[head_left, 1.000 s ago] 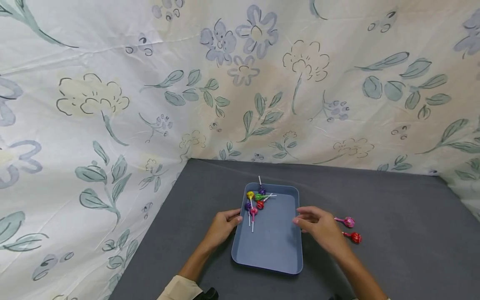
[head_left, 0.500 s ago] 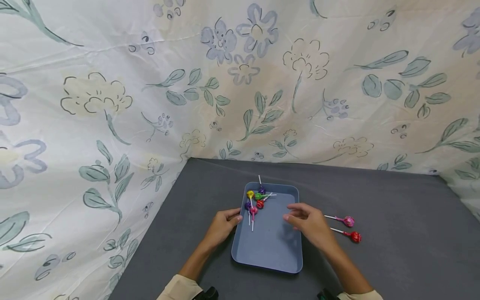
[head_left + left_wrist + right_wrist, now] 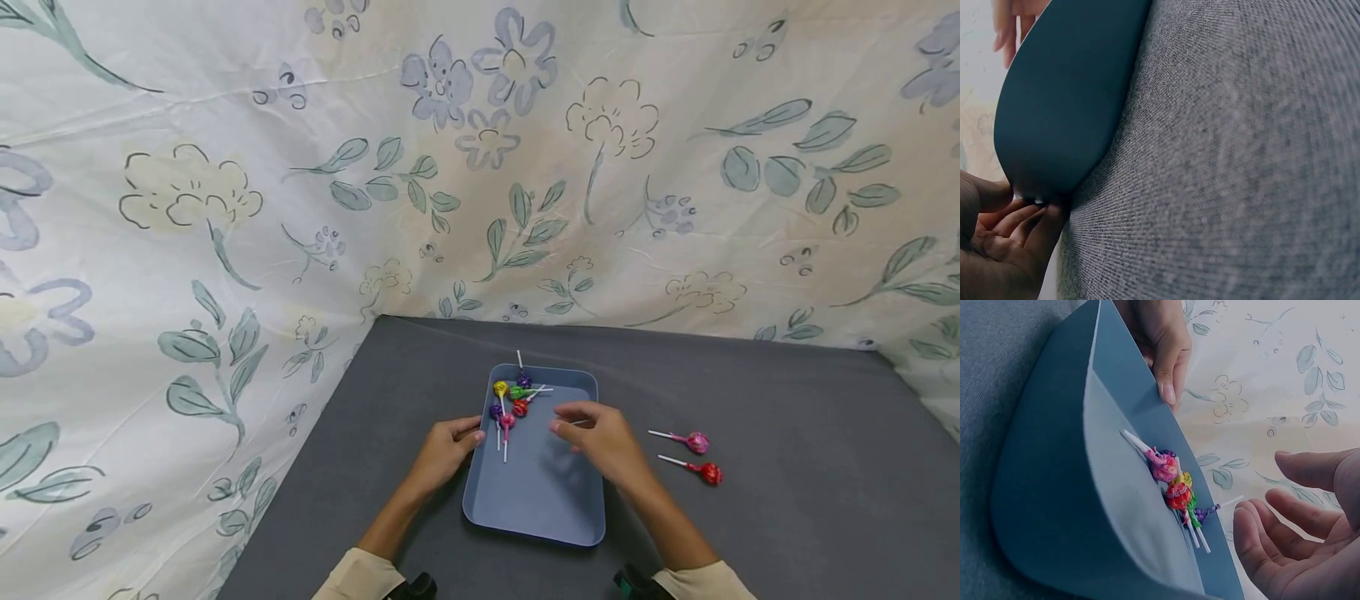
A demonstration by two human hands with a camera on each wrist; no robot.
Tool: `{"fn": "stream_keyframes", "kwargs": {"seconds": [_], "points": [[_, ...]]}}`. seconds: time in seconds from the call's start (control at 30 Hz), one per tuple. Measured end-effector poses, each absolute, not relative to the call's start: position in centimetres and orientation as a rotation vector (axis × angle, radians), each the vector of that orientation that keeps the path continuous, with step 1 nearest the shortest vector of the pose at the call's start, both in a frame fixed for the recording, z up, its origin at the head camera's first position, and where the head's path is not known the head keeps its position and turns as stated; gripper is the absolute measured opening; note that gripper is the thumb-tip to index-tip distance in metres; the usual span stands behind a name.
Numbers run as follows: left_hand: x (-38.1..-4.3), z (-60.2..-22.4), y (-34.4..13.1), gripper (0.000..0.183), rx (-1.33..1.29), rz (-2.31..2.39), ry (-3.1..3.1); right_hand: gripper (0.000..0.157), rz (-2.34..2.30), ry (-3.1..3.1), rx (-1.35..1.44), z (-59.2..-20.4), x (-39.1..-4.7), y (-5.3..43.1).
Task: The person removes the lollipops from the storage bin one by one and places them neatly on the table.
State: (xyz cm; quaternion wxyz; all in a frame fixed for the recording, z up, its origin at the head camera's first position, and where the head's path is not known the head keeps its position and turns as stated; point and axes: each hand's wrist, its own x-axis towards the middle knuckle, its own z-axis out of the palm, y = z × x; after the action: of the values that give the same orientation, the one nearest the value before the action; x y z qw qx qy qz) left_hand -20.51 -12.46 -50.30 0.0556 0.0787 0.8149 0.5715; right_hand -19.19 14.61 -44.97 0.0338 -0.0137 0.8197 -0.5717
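Head view: lollipops [image 3: 520, 409] lie in the tray [image 3: 553, 504], left of and beyond the right hand [image 3: 602, 442].
Loose pair [image 3: 710, 474]: on the counter [image 3: 810, 467] to that hand's right, sticks [image 3: 672, 460] pointing left.
Right hand: over the tray, thumb and fingertips apart, holding nothing.
Left hand [image 3: 444, 452]: pinches the tray's left side.

Left hand [image 3: 441, 457], right hand [image 3: 603, 442]: both bare. Left sleeve [image 3: 360, 577]: plain pale beige cloth, ending well short of the hand. Right sleeve [image 3: 705, 582]: matching beige cloth. Left wrist camera [image 3: 414, 587]: black, rounded housing, partly visible. Right wrist camera [image 3: 639, 585]: black, small green patch.
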Motion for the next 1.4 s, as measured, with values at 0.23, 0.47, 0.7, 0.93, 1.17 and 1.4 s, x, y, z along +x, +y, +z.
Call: {"fn": "stream_keyframes", "kwargs": {"seconds": [0.23, 0.47, 0.7, 0.93, 1.17, 1.4], "points": [[-20.2, -50.3, -12.8, 0.037, 0.245, 1.758, 2.474, 0.03, -1.735, 2.533, -0.054, -45.2, -19.7, 13.4], [-20.3, -50.3, -12.9, 0.038, 0.243, 1.74, 2.499, 0.026, -1.762, 2.521, -0.058, -45.1, -20.2, 12.5], [-20.4, -50.4, -12.8, 0.038, 0.245, 1.733, 2.502, 0.025, -1.78, 2.487, -0.013, -45.3, -20.9, 12.0], [-20.4, -50.4, -12.8, 0.038, 0.244, 1.724, 2.505, 0.025, -1.789, 2.476, -0.011, -45.3, -21.4, 11.8], [-20.3, -50.4, -12.8, 0.039, 0.25, 1.708, 2.51, 0.025, -1.765, 2.484, -0.021, -45.6, -21.9, 11.6], [-20.3, -50.4, -12.8, 0.038, 0.249, 1.711, 2.505, 0.026, -1.753, 2.488, -0.043, -45.7, -22.6, 11.1]]}}
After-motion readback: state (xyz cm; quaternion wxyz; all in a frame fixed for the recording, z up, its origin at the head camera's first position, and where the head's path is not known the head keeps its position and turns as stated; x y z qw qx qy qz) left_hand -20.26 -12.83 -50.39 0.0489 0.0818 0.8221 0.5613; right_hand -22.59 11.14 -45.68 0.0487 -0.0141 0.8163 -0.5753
